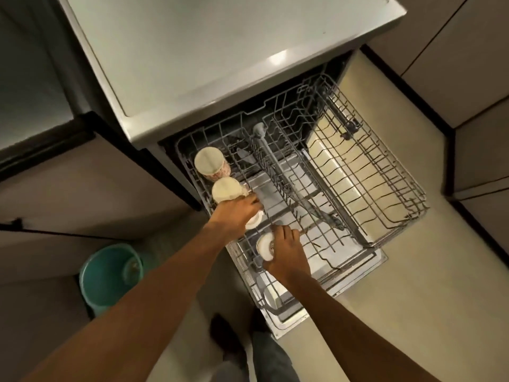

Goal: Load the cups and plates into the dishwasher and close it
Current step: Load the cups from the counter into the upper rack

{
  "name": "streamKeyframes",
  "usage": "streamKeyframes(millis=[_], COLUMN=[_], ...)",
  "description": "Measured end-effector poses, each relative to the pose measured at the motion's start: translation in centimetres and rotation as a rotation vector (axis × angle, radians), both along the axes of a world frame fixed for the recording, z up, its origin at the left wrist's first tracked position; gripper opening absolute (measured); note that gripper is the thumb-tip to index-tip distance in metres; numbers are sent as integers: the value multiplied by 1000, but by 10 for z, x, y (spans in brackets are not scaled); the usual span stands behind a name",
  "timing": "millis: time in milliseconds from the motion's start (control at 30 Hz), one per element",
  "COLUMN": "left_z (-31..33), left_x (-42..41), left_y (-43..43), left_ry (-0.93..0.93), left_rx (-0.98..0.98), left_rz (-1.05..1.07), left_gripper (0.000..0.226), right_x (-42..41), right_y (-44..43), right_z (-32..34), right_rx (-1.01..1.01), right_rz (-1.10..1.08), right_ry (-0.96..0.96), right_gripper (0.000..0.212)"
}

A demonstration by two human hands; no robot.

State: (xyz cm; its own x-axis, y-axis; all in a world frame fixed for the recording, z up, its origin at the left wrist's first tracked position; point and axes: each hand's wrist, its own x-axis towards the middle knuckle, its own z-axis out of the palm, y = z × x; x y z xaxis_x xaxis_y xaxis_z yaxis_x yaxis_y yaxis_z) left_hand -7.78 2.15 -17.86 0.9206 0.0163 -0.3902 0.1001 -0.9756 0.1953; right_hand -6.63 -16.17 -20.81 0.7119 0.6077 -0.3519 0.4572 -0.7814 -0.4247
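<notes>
The dishwasher stands open with its upper wire rack (289, 172) pulled out over the lowered door (366, 260). Two pale cups sit upside down along the rack's left side: one at the back (208, 162), a second (225, 189) in front of it. My left hand (237, 213) grips a third white cup (254, 221) just in front of those. My right hand (286, 252) grips a fourth white cup (265, 247) at the rack's near left corner. No plates are in view.
A lower wire rack (371, 172) is pulled out to the right, with rows of tines. The grey dishwasher top (220, 51) fills the upper middle. A teal bucket (110, 274) stands on the floor at the left. My feet (228, 343) are near the door's front edge.
</notes>
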Motion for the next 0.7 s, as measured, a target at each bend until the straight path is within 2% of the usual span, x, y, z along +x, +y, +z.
streamKeyframes(millis=[233,500,700], left_z=[-28,-38,-31], left_x=[1,1,-5], left_y=[-1,-2,-1], left_ry=[33,64,97], left_rx=[52,110,88], left_rz=[-5,-50,28], left_gripper=[54,57,55], right_x=[-3,-9,-13], right_y=[-1,1,-6], right_z=[-33,-49,-46], right_rx=[35,7,41], right_rz=[70,210,176], right_ry=[-12,-78,23], right_gripper=[86,92,85])
